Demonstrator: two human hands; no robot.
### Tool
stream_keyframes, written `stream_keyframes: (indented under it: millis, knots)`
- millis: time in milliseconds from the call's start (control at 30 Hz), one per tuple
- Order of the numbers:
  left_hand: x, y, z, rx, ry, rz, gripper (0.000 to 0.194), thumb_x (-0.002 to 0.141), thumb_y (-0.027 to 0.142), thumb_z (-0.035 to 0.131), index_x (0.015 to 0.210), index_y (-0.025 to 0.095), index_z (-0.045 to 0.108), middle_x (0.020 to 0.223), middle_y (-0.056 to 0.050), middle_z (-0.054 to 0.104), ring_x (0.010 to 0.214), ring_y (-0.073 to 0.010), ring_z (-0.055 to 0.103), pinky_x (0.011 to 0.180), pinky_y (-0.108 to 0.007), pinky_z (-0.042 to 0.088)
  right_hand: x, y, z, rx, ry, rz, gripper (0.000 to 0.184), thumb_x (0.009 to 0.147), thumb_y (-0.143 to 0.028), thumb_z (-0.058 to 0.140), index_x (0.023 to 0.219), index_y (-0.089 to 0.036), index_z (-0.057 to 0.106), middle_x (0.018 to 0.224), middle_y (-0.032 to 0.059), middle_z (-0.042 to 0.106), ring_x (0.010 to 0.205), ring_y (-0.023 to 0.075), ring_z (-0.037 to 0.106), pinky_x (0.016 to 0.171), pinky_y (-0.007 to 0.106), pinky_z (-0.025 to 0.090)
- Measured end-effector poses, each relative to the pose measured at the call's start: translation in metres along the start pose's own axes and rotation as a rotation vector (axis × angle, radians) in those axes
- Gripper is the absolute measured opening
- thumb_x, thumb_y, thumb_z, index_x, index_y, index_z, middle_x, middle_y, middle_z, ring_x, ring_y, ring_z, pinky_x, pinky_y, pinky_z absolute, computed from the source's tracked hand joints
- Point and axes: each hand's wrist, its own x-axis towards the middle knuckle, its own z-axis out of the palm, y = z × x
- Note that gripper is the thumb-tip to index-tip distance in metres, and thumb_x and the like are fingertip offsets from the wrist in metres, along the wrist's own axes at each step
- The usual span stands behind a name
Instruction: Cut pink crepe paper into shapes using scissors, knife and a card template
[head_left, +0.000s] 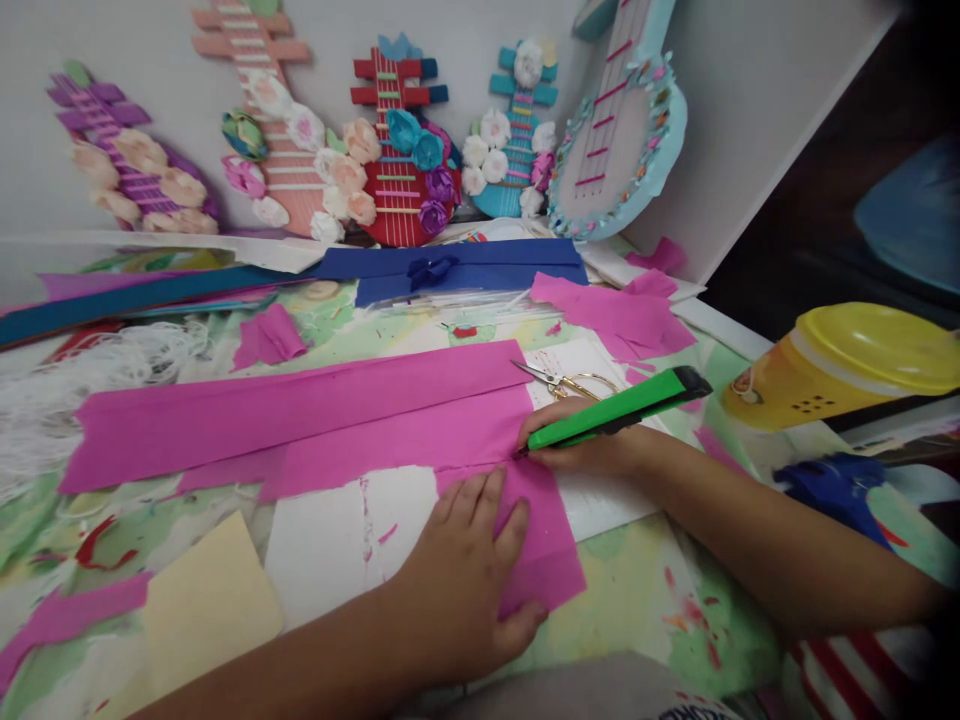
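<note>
My right hand (577, 440) is closed around a green utility knife (615, 408), its tip down on the pink crepe paper (405, 430). The tip meets the paper along a crease or cut line just beyond my other hand. With fingers spread, my left hand (465, 570) lies flat on the near part of the pink paper. Beneath the paper is a white board (330, 540) with red marks. A pair of gold-handled scissors (559, 380) rests beside the paper's right end, partly behind my right hand.
Several paper-flowered toy instruments, such as the red one (394, 190), lean along the wall. Blue crepe paper (465, 262) and pink scraps (622, 315) lie behind. White strings (97, 390) heap at left, a cream card (210, 590) nearer. A yellow lidded bucket (840, 370) stands right.
</note>
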Motion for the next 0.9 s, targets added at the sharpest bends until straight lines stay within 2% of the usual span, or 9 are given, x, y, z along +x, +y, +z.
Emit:
stream_keyframes:
  millis: [100, 267, 600, 767, 900]
  knots:
    - [0.000, 0.001, -0.001, 0.003, -0.004, -0.004, 0.073, 0.075, 0.061, 0.030, 0.131, 0.014, 0.029, 0.138, -0.019, 0.016, 0.125, -0.0364, 0.013, 0.097, -0.053, 0.016, -0.001, 0.000, -0.001, -0.001, -0.025, 0.014, 0.017, 0.069, -0.017, 0.053, 0.083, -0.016, 0.063, 0.079, 0.0025, 0.066, 0.071, 0.0113, 0.060, 0.068, 0.021, 0.047]
    - [-0.001, 0.001, -0.001, 0.011, -0.003, -0.005, 0.072, 0.075, 0.061, 0.032, 0.131, 0.015, 0.028, 0.139, -0.018, 0.014, 0.125, -0.0366, 0.012, 0.097, -0.052, 0.016, -0.003, 0.000, -0.001, 0.067, 0.100, 0.086, 0.016, 0.065, -0.020, 0.058, 0.080, -0.015, 0.062, 0.079, 0.0041, 0.065, 0.073, 0.0130, 0.060, 0.068, 0.024, 0.048]
    - [-0.001, 0.001, -0.003, 0.004, -0.031, -0.012, 0.072, 0.075, 0.059, 0.035, 0.131, 0.016, 0.027, 0.139, -0.017, 0.014, 0.125, -0.0369, 0.012, 0.097, -0.053, 0.016, -0.006, -0.005, -0.009, 0.075, 0.105, 0.114, 0.012, 0.063, -0.015, 0.056, 0.074, -0.015, 0.061, 0.067, 0.0005, 0.063, 0.061, 0.0098, 0.057, 0.059, 0.022, 0.048]
    - [0.001, 0.001, -0.003, -0.006, -0.036, -0.010, 0.072, 0.075, 0.059, 0.034, 0.131, 0.014, 0.027, 0.138, -0.020, 0.013, 0.125, -0.0374, 0.011, 0.097, -0.054, 0.015, -0.005, 0.001, -0.006, 0.017, 0.048, 0.054, 0.013, 0.065, -0.015, 0.055, 0.076, -0.015, 0.062, 0.072, 0.0021, 0.065, 0.065, 0.0102, 0.059, 0.061, 0.020, 0.048]
    - [0.001, 0.002, -0.005, 0.007, -0.059, -0.016, 0.073, 0.073, 0.056, 0.040, 0.131, 0.014, 0.027, 0.139, -0.020, 0.013, 0.125, -0.0375, 0.010, 0.097, -0.054, 0.015, -0.006, 0.007, -0.004, 0.009, 0.039, 0.015, 0.016, 0.067, -0.017, 0.056, 0.081, -0.016, 0.063, 0.078, 0.0026, 0.066, 0.069, 0.0105, 0.060, 0.064, 0.020, 0.048]
